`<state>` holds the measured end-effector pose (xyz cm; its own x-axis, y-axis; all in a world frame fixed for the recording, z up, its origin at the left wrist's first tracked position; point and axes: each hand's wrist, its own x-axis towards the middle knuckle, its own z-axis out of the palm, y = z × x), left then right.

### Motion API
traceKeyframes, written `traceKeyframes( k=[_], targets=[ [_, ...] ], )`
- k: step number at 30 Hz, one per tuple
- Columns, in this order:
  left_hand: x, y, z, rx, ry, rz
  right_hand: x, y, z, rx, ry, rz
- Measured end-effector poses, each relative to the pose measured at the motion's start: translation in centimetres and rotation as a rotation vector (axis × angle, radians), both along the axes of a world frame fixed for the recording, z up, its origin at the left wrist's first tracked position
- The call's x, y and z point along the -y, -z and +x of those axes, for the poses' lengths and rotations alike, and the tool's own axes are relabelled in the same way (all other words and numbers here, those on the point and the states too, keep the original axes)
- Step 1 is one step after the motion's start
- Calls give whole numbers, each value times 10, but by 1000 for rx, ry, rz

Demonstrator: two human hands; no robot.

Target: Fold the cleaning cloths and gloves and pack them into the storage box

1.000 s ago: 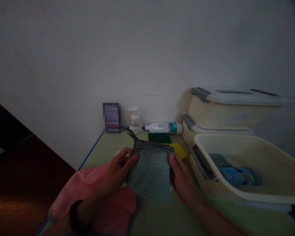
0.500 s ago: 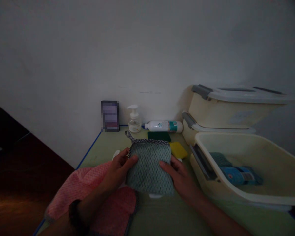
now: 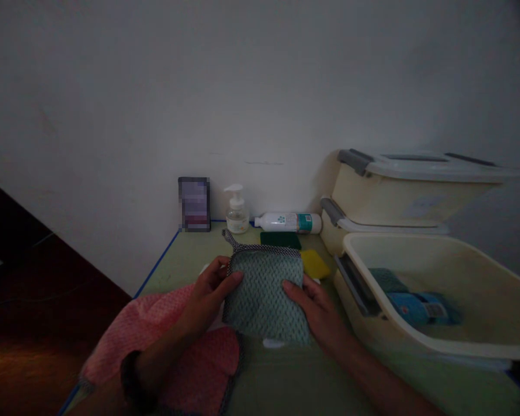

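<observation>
A folded grey-green cleaning cloth with a black-and-white edge and a hanging loop is held up over the table. My left hand pinches its left side, thumb in front and fingers behind. On its right side my right hand grips it the same way. Below my left forearm lies a pink cloth with a dark edge, spread on the table. Just beyond the held cloth are a dark green scouring pad and a yellow sponge.
An open cream bin at the right holds a blue package and another grey-green cloth. Lidded bins are stacked behind it. Along the wall are a pump bottle, a white bottle lying down and a dark upright panel.
The grey-green cloth has shifted very slightly to the right in my hands. Both hands keep their hold, and the other things stay where they were.
</observation>
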<state>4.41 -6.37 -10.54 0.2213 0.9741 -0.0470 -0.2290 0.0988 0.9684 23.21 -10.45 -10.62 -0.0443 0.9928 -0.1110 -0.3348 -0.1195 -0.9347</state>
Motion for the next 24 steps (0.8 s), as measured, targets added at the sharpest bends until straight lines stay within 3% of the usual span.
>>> traceKeyframes(
  k=[4, 10, 17, 24],
  targets=[
    [-3, 2, 0, 28, 9, 37, 0, 1, 0, 42, 17, 47],
    [-6, 4, 1, -2, -81, 111, -1, 5, 2, 174, 96, 161],
    [0, 12, -5, -122, -57, 336, -3, 12, 2, 250, 171, 236],
    [3, 6, -3, -143, -127, 429, 0, 15, 2, 325, 198, 258]
  ],
)
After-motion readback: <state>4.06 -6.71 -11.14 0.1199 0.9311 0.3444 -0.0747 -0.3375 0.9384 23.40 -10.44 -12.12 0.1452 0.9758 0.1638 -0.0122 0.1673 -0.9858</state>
